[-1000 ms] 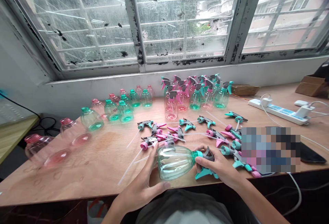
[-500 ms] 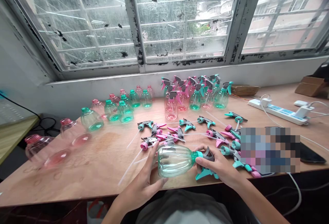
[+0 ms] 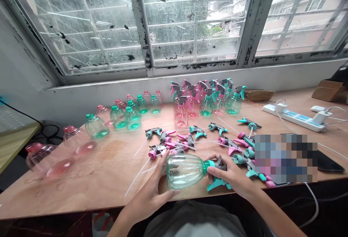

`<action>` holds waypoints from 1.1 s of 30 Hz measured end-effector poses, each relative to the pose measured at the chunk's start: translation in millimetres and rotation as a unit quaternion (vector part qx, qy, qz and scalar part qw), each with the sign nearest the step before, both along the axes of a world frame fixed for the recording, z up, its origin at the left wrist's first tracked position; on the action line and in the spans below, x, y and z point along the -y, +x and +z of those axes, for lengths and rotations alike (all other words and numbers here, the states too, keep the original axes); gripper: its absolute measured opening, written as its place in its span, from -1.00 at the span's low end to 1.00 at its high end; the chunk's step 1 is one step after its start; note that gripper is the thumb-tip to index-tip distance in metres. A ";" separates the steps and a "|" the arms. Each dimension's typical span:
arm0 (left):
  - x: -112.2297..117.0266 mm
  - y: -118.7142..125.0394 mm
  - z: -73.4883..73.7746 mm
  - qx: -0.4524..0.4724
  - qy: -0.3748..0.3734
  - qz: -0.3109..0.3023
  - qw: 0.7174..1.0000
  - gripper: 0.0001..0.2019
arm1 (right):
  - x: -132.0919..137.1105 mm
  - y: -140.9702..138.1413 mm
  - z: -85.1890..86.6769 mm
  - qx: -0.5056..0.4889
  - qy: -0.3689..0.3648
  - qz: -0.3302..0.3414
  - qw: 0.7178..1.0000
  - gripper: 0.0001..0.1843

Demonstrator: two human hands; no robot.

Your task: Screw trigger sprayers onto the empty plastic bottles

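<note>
A clear green spray bottle (image 3: 185, 171) lies sideways between my hands at the table's front edge, its neck pointing right. My left hand (image 3: 156, 189) cups the base end, fingers behind it and thumb below. At the neck, my right hand (image 3: 230, 173) grips the teal-and-grey spray head (image 3: 220, 165), thumb near the teal collar. The head sits on the bottle's mouth; whether the thread is tight I cannot tell. A teal trigger (image 3: 217, 184) shows below my right hand. Loose pink and teal spray heads (image 3: 187, 141) with thin clear tubes lie just beyond the bottle.
Pink and green bottles without heads (image 3: 98, 126) stand along the left and back. Bottles with spray heads (image 3: 181, 115) stand grouped by the window wall. To the right are a white power strip (image 3: 296, 118) with cables, a black phone-like slab (image 3: 330, 162) and a blurred patch.
Almost nothing differs. My left thumb has shifted slightly right under the bottle, and the bottle has turned or tilted a little; both hands stay in place.
</note>
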State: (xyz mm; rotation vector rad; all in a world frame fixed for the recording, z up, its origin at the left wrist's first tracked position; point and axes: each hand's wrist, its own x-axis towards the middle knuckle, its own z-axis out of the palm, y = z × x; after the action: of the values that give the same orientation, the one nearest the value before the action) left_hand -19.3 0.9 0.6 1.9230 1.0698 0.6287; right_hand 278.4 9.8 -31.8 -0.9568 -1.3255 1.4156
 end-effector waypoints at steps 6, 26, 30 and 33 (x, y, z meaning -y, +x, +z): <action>0.0 -1.5 0.6 -0.057 -0.002 0.027 0.998 -0.05 | 0.3 -0.2 0.3 -0.008 0.002 -0.002 1.000 -0.62; 0.8 -3.1 1.1 -0.063 0.012 0.015 0.998 0.02 | -2.3 4.3 -8.0 -0.023 0.004 0.039 0.999 -0.72; 0.4 -3.4 0.4 -0.064 0.008 0.022 0.998 -0.08 | -2.3 4.2 -9.0 -0.026 0.007 0.035 0.999 -0.71; -0.6 -2.8 -4.0 -0.048 0.019 0.023 0.998 -0.09 | -2.3 4.7 -9.8 -0.018 0.013 0.031 0.999 -0.72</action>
State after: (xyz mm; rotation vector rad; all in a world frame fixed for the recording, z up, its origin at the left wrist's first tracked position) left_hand -22.1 1.5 -3.4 1.9836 1.1717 0.5909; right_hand 283.1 12.1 -41.6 -0.8765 -1.3525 1.4526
